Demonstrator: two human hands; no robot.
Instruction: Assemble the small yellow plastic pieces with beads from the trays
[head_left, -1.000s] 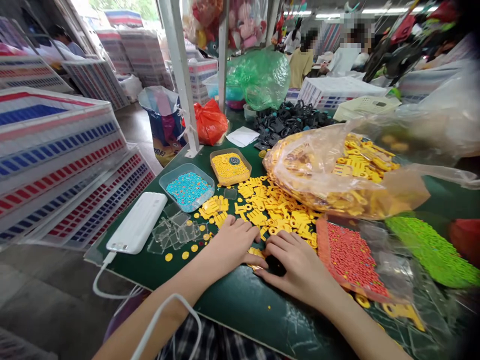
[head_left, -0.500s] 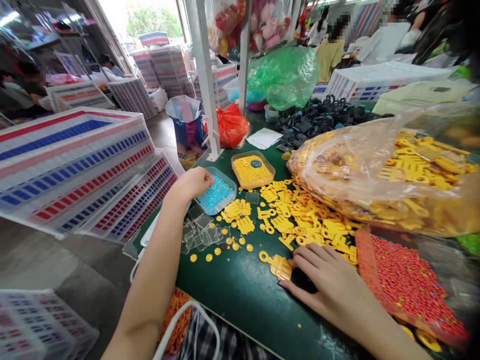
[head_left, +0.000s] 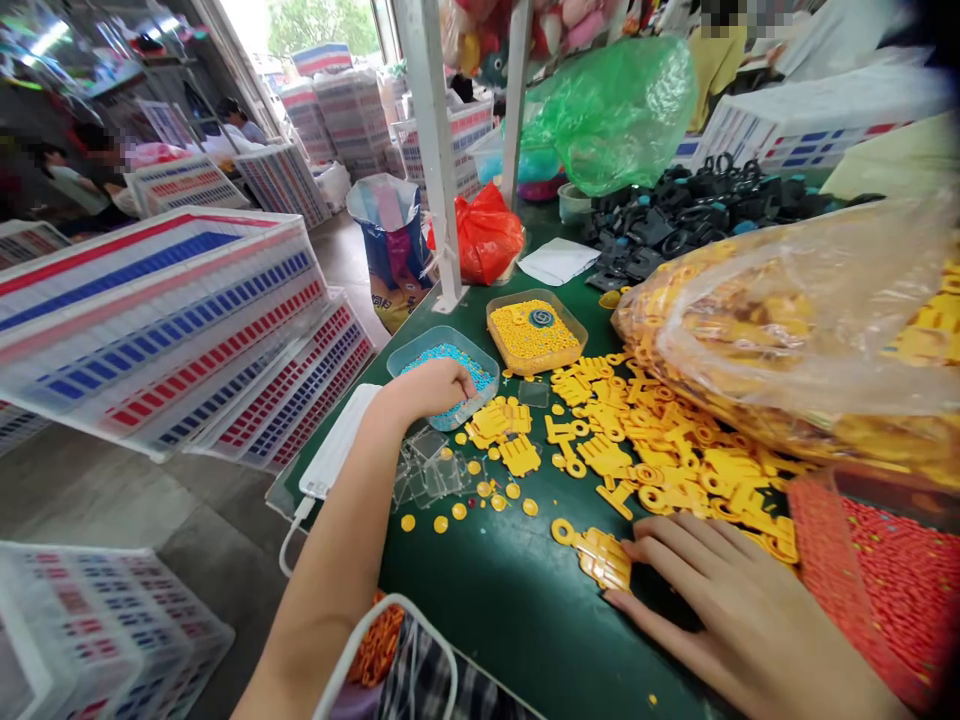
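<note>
My left hand [head_left: 439, 385] is at the near right side of a clear tray [head_left: 409, 345] of small blue beads [head_left: 442, 352]. Its fingers are curled together in a pinch, and their tips are too hidden to show what they hold. On the green table, my right hand [head_left: 720, 590] grips the edge of a flat yellow plastic hand-shaped piece with a ring [head_left: 604, 558] between thumb and fingers. Clear square plastic covers [head_left: 431, 470] and several small yellow discs [head_left: 457, 511] lie between the two hands. A pile of similar yellow pieces [head_left: 660, 430] spreads beyond my right hand.
A tray of yellow beads [head_left: 532, 330] stands behind the blue ones. To the right are a large plastic bag of yellow parts [head_left: 750, 330] and red beads [head_left: 900, 560]. A white power bank [head_left: 341, 440] with a cable lies left of my forearm. Plastic crates [head_left: 165, 310] fill the left.
My left hand has moved from the far part of the blue bead tray to its near right side. My right hand still grips the yellow piece. The whole view has shifted.
</note>
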